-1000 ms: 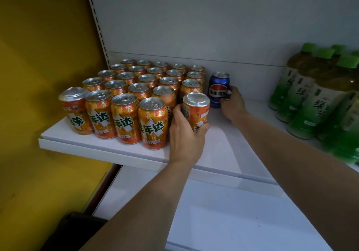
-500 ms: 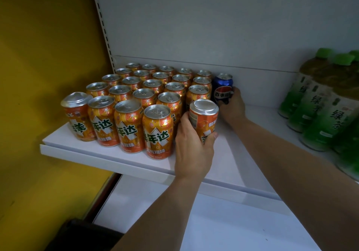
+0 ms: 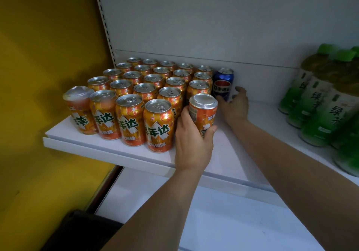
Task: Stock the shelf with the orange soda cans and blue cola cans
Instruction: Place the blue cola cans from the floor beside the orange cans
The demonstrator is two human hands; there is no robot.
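Several orange soda cans (image 3: 158,123) stand in rows on the left part of the white shelf (image 3: 108,148). My left hand (image 3: 191,144) grips one more orange soda can (image 3: 202,111), upright at the front right corner of that block. A single blue cola can (image 3: 223,83) stands near the back wall, right beside the orange rows. My right hand (image 3: 235,105) reaches in behind the orange can, and its fingers curl round the blue can's lower right side.
Green tea bottles (image 3: 314,111) with green caps crowd the right end of the shelf. Bare shelf lies between them and the cans. A yellow wall (image 3: 48,76) borders the left. A lower white shelf (image 3: 223,221) juts out beneath my arms.
My right hand has slid the blue cola can back and left, against the orange rows. My left hand keeps its hold on the orange can in much the same spot.
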